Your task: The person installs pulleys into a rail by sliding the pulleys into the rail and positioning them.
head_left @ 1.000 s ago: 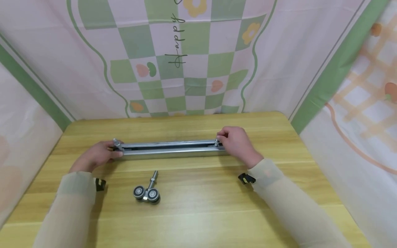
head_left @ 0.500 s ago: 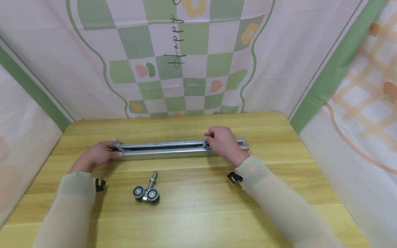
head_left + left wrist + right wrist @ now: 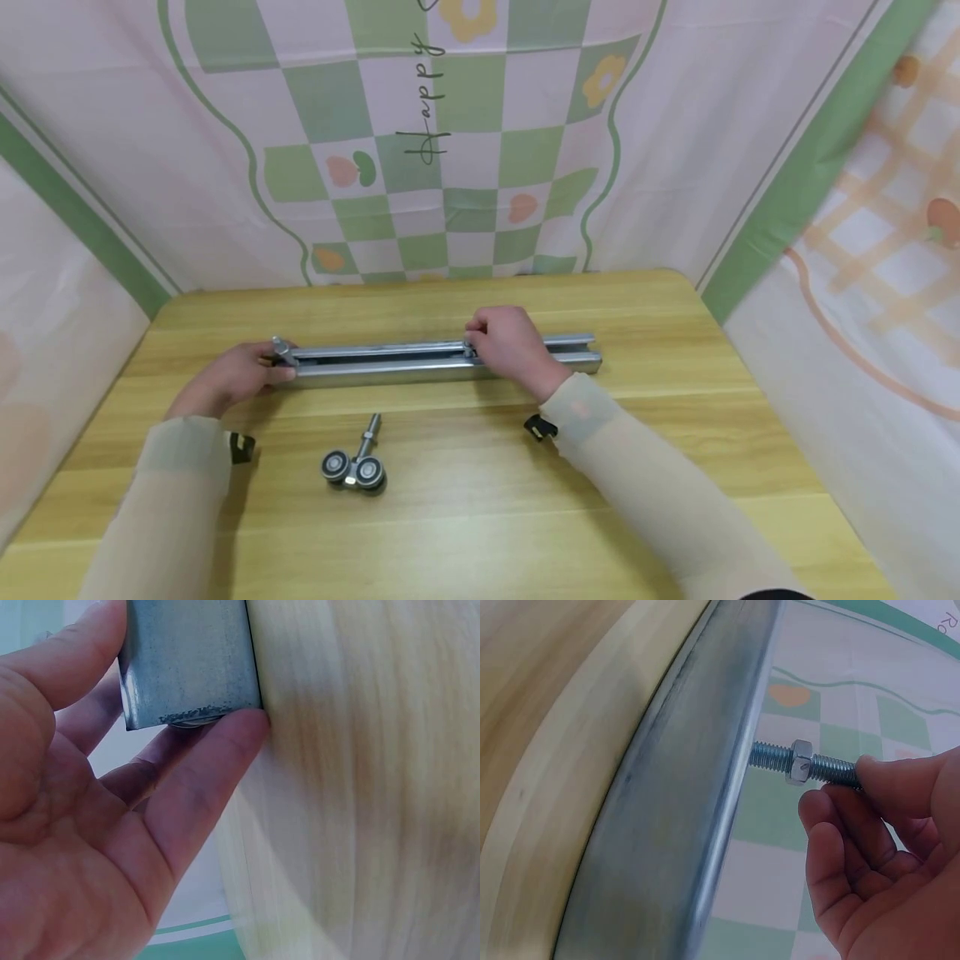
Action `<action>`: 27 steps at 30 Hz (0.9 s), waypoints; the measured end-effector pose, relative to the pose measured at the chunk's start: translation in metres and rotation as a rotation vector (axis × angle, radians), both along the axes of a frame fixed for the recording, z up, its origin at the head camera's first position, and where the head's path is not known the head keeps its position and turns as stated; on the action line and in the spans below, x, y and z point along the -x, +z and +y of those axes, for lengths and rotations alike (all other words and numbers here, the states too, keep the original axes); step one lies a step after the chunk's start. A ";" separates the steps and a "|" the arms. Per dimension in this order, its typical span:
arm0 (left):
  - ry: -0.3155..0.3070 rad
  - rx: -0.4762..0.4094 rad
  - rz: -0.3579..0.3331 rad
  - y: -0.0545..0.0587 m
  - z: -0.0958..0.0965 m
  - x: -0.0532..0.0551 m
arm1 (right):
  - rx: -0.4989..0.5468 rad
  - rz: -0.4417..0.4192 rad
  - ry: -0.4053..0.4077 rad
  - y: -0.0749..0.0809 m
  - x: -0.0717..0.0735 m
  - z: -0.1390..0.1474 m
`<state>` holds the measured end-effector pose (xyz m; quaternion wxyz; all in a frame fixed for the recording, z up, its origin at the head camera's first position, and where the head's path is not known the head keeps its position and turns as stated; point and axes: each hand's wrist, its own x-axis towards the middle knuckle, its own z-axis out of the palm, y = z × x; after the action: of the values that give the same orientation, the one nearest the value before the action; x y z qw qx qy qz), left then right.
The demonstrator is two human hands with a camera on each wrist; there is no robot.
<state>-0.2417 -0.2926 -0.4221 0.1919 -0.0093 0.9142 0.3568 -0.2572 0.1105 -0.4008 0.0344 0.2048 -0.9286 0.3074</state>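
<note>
A long slotted metal rail lies across the wooden table. My left hand grips its left end, thumb on the near side; in the left wrist view, the fingers reach round the rail's end. Beside that hand a threaded bolt sticks up from the slot, tilted. My right hand pinches the tip of another threaded bolt, which rises from the slot and carries a hex nut. Whatever this bolt joins inside the rail is hidden.
In front of the rail, a loose trolley roller with wheels and a threaded bolt lies on the table. Patterned fabric hangs behind and at both sides. A small black device sits at each wrist.
My right hand has slid left along the rail with the pinched bolt, uncovering the rail's right end. My left hand, the rail and the loose roller have stayed in place.
</note>
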 end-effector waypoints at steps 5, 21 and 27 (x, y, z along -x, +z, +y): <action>0.002 0.010 -0.003 0.000 0.000 0.000 | -0.002 0.000 0.000 0.000 0.000 -0.011; 0.005 -0.008 -0.003 0.000 0.000 0.000 | 0.017 -0.031 0.010 0.000 0.003 -0.040; 0.013 -0.023 -0.007 0.000 0.000 0.000 | 0.009 -0.037 0.020 0.002 0.002 -0.046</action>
<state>-0.2421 -0.2924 -0.4220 0.1928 -0.0143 0.9094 0.3682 -0.2595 0.0647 -0.3990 0.0149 0.2084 -0.9256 0.3157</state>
